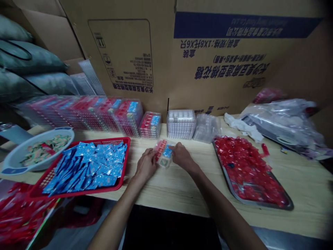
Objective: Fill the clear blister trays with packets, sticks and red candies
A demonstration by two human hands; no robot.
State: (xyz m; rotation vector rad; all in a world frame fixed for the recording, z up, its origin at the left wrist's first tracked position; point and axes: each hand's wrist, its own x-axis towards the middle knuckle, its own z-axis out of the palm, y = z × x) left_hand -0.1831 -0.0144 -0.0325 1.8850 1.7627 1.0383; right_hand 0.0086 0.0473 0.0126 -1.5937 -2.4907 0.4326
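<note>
A small clear plastic tray (163, 162) rests on the table between my hands. In it lie a row of red pieces (161, 148), a blue sachet (167, 151) and a pale green piece near the front edge. My left hand (147, 163) grips the tray's left side, its fingers closed. My right hand (183, 157) is curled at the right side, with fingertips against the blue sachet and the tray's edge. Behind the tray stand a short stack of filled trays (151, 124) and a stack of whitish trays (181, 124).
A red basket of blue sachets (91, 165) sits left, beside a pale blue bowl (39, 149) of small pieces. To the right lies a metal tray (288, 205) heaped with red wrapped pieces. Filled tray stacks (85, 113) and a large carton (166, 52) line the back.
</note>
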